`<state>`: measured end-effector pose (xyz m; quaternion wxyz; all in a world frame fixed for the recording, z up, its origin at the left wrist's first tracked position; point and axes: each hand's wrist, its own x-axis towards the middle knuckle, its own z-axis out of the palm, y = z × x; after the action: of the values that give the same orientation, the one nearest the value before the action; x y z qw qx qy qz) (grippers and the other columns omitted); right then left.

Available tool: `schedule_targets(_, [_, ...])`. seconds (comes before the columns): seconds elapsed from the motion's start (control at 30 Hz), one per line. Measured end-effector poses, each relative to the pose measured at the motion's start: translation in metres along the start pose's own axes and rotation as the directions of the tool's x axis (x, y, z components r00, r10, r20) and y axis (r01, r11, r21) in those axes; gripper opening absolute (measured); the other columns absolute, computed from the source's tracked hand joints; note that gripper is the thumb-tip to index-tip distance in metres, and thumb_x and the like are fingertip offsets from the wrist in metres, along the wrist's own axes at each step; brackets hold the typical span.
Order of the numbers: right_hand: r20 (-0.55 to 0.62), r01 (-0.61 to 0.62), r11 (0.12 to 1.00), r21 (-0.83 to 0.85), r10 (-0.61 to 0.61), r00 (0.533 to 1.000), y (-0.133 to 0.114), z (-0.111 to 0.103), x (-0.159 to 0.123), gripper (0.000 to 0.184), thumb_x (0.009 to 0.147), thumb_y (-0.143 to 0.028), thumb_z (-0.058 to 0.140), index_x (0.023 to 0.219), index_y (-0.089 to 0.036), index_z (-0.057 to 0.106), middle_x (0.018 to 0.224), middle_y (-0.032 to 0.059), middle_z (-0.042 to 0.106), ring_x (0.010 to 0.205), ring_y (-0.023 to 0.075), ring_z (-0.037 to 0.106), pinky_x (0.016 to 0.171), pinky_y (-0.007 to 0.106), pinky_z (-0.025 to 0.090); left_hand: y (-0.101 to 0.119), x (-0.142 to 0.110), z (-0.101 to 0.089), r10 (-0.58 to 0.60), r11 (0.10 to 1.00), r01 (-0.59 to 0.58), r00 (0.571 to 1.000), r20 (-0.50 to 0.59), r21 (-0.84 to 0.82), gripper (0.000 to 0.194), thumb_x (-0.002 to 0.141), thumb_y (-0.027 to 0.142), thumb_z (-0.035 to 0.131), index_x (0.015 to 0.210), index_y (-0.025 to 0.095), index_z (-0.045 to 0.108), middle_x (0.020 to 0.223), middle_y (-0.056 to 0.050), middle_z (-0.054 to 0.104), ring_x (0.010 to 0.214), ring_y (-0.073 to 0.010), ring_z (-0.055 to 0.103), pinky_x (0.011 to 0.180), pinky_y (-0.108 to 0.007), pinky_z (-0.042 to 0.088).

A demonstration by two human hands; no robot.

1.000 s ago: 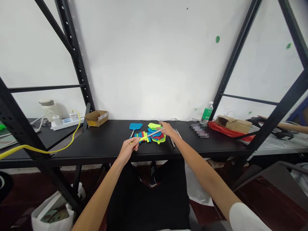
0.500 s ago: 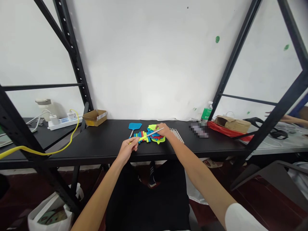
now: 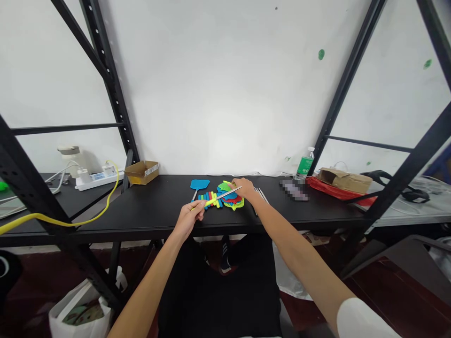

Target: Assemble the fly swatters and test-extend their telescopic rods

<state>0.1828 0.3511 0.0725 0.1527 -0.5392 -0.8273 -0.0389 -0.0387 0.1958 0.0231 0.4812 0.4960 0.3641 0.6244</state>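
Observation:
My left hand is closed round the yellow grip of a thin metal rod that slants up to the right over the black table. My right hand rests with curled fingers at the rod's far tip, on a heap of coloured mesh swatter heads in green, blue, red and yellow. Several coloured plastic handles lie side by side just left of the heap. A blue swatter lies behind them. A few bare metal rods lie just right of my right hand.
A small open cardboard box stands at the back left, a power strip with a yellow cable beyond it. A green-labelled bottle, a flat cardboard box on red material sit at right. Black rack posts frame the table. A white bag lies on the floor.
My right hand drew in from the bare rods to the heap of swatter heads and the rod's tip. My left hand kept its hold. A person's hand at far right left view.

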Motion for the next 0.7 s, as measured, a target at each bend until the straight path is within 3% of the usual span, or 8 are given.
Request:
schedule_targets(0.2, [-0.202, -0.111, 0.993, -0.026, 0.104, 0.974, 0.007, -0.025, 0.003, 0.035, 0.103, -0.034, 0.030, 0.112, -0.018, 0.059, 0.104, 0.0151, 0.070, 0.093, 0.0259, 0.064, 0.077, 0.032, 0.041, 0.000, 0.000, 0.000, -0.006, 1.000, 0.005, 1.000, -0.015, -0.011, 0.037, 0.074, 0.046, 0.076, 0.090, 0.012, 0.071, 0.055, 0.005, 0.042, 0.052, -0.0078, 0.034, 0.050, -0.022, 0.031])
schedule_targets(0.33, [-0.424, -0.196, 0.979, 0.057, 0.202, 0.883, 0.021, -0.048, -0.001, 0.035, 0.104, -0.033, 0.024, 0.117, -0.016, 0.052, 0.093, 0.0126, 0.069, 0.085, 0.0251, 0.063, 0.074, 0.030, 0.038, 0.002, -0.001, 0.002, -0.002, 1.000, 0.002, 1.000, -0.019, 0.008, 0.039, 0.074, 0.048, 0.076, 0.089, 0.011, 0.071, 0.054, 0.005, 0.041, 0.051, -0.0082, 0.034, 0.050, -0.023, 0.031])
schedule_targets(0.43, [-0.511, -0.206, 0.959, 0.195, 0.278, 0.814, 0.036, -0.058, -0.017, 0.035, 0.102, -0.033, 0.026, 0.118, -0.015, 0.050, 0.086, 0.0122, 0.066, 0.080, 0.0259, 0.062, 0.072, 0.031, 0.037, 0.004, -0.002, 0.004, 0.002, 1.000, -0.001, 1.000, -0.018, 0.017, 0.040, 0.075, 0.049, 0.075, 0.088, 0.011, 0.072, 0.054, 0.005, 0.040, 0.051, -0.0084, 0.034, 0.050, -0.023, 0.031])
schedule_targets(0.57, [-0.563, -0.145, 0.894, 0.425, 0.386, 0.731, 0.067, -0.050, -0.063, 0.030, 0.093, -0.032, 0.034, 0.112, -0.015, 0.052, 0.087, 0.0110, 0.064, 0.079, 0.0258, 0.060, 0.070, 0.031, 0.039, 0.003, -0.002, 0.003, 0.002, 1.000, -0.001, 1.000, -0.012, 0.011, 0.039, 0.075, 0.048, 0.075, 0.090, 0.012, 0.072, 0.055, 0.005, 0.042, 0.052, -0.0080, 0.036, 0.050, -0.022, 0.031])
schedule_targets(0.63, [-0.557, -0.125, 0.818, 0.561, 0.485, 0.674, 0.086, -0.036, -0.088, 0.027, 0.085, -0.029, 0.042, 0.107, -0.017, 0.051, 0.088, 0.0091, 0.063, 0.079, 0.0250, 0.059, 0.068, 0.031, 0.041, 0.002, -0.001, 0.002, 0.007, 1.000, -0.006, 1.000, -0.011, 0.010, 0.038, 0.075, 0.046, 0.075, 0.090, 0.012, 0.072, 0.055, 0.005, 0.042, 0.051, -0.0076, 0.035, 0.049, -0.021, 0.030])
schedule_targets(0.7, [-0.492, -0.095, 0.707, 0.701, 0.576, 0.653, 0.102, -0.020, -0.108, 0.028, 0.078, -0.029, 0.046, 0.104, -0.019, 0.050, 0.087, 0.0068, 0.062, 0.075, 0.0231, 0.059, 0.064, 0.030, 0.043, 0.001, 0.000, 0.002, 0.008, 1.000, -0.008, 1.000, -0.020, 0.012, 0.037, 0.075, 0.046, 0.076, 0.089, 0.012, 0.072, 0.054, 0.005, 0.043, 0.051, -0.0073, 0.034, 0.049, -0.021, 0.030])
